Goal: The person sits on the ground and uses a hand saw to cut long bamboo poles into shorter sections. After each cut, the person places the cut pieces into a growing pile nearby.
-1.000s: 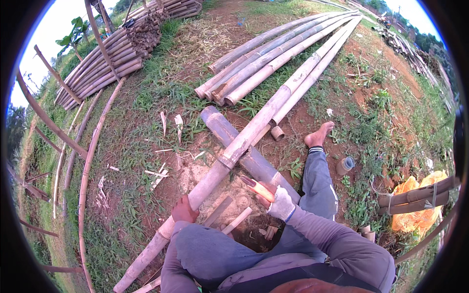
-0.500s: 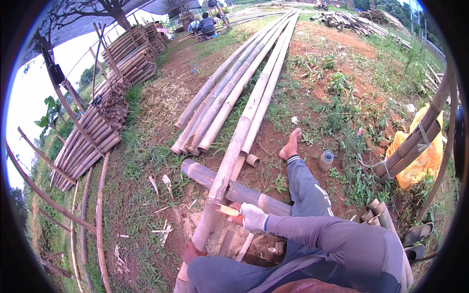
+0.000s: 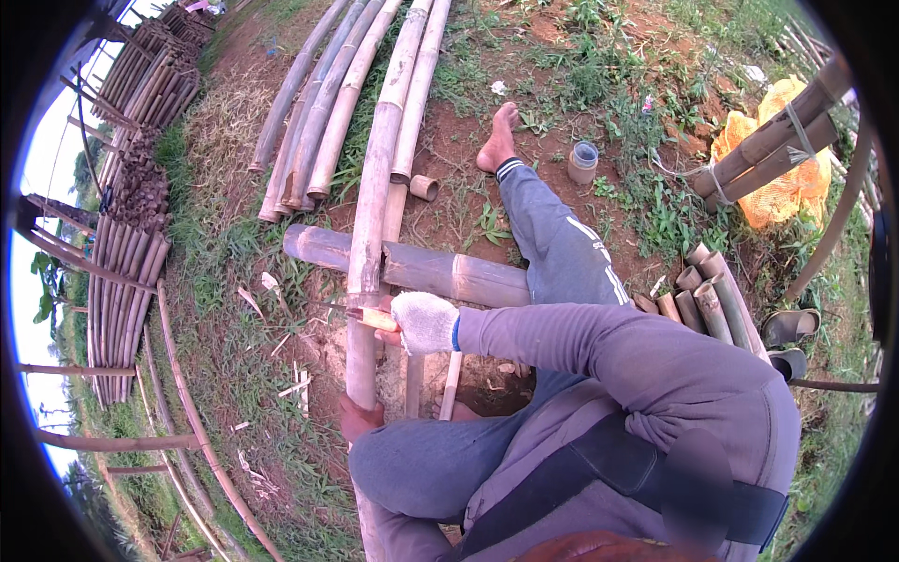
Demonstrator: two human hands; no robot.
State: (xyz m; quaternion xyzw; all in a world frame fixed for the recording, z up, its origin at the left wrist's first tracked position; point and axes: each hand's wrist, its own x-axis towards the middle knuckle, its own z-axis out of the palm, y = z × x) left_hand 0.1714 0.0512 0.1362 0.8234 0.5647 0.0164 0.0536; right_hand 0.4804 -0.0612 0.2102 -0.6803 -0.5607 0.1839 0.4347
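Observation:
A long bamboo pole (image 3: 376, 201) runs from beside my left leg to the far side, lying across a thick bamboo log (image 3: 429, 270). My left hand (image 3: 360, 418), bare, is wrapped around the near part of this pole by my knee. In a white knitted glove, my right hand (image 3: 423, 323) is closed on the wooden handle of a knife (image 3: 376, 319). Its thin dark blade crosses the pole just on the near side of the log; the blade's exact shape is hard to make out. Part of the left hand is hidden behind the pole and my leg.
More bamboo poles (image 3: 314, 122) lie at the far left of the pole. A cup-like container (image 3: 582, 163) stands right of my bare foot (image 3: 498, 138). Cut bamboo pieces (image 3: 712, 309), sandals (image 3: 789, 327) and an orange net sack (image 3: 777, 173) are at right. Stacked bamboo (image 3: 122, 300) stands left.
The view has tilted down and shifted, so the far people have left the picture. My right hand with the knife stays at the pole; my left hand keeps its grip.

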